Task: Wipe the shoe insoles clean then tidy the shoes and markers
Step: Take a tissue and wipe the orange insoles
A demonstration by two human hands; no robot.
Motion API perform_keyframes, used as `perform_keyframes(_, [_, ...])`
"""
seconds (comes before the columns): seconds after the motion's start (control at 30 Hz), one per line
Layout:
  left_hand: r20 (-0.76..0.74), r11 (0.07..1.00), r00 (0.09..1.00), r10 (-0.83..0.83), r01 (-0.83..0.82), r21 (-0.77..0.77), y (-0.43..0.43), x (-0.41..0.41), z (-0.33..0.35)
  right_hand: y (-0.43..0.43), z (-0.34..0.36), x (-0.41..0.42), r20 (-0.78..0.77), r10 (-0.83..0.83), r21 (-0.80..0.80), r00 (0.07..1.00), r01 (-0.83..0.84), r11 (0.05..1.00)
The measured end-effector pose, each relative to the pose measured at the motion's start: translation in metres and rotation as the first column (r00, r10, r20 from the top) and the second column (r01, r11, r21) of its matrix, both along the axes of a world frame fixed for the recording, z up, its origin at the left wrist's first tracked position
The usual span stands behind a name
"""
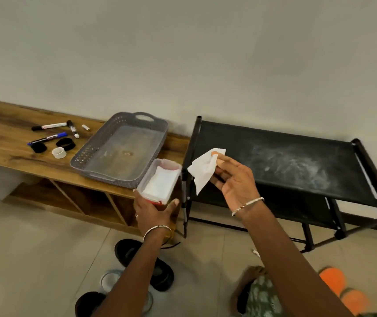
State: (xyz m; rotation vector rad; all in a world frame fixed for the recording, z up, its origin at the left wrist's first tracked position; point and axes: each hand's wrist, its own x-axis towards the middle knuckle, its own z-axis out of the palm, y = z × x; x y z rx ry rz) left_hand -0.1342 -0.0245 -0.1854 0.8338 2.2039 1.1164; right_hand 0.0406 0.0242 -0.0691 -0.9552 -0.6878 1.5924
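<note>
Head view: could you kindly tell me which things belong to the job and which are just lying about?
Job: wipe pinched in right hand, wipe box in left hand, markers, black shoes, shoe rack, grey basket (probably).
Lying about: tape roll, black bands, small white cap.

Markers (pixel 49 126) are lying on a bench (pixel 4 131) at frame left, a tray (pixel 96 143) sitting to their right. Below the tray a box of wipes (pixel 147 177) is being held, and right of it a wipe (pixel 202 170), before a rack (pixel 286 156). Shoes (pixel 160 273) are lying on the floor (pixel 34 248) at bottom centre.
</note>
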Motion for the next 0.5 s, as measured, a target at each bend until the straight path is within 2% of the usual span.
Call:
perform_keyframes(0.1, [-0.060,0.996,0.995,0.084,-0.086,-0.027,-0.017,0.041,0.009,-0.016,0.003,0.050,-0.006,-0.006,0.047,1.000,0.007,0.999])
perform_keyframes(0.2, [-0.116,0.997,0.993,0.029,-0.020,0.077,-0.028,0.096,0.020,-0.032,-0.002,0.098,0.049,-0.111,0.091,0.993,0.107,0.990])
perform_keyframes(0.3, [-0.198,0.960,0.972,-0.126,0.170,0.222,-0.034,0.146,0.024,-0.048,-0.008,0.140,0.057,-0.268,0.100,0.962,0.262,0.960])
perform_keyframes(0.4, [-0.229,0.854,0.912,-0.341,0.402,0.329,-0.039,0.198,0.030,-0.063,-0.014,0.186,0.046,-0.393,0.062,0.918,0.390,0.919])
perform_keyframes(0.5, [-0.093,0.748,0.826,-0.555,0.545,0.377,-0.040,0.248,0.039,-0.080,-0.019,0.232,0.048,-0.434,0.009,0.900,0.434,0.901])
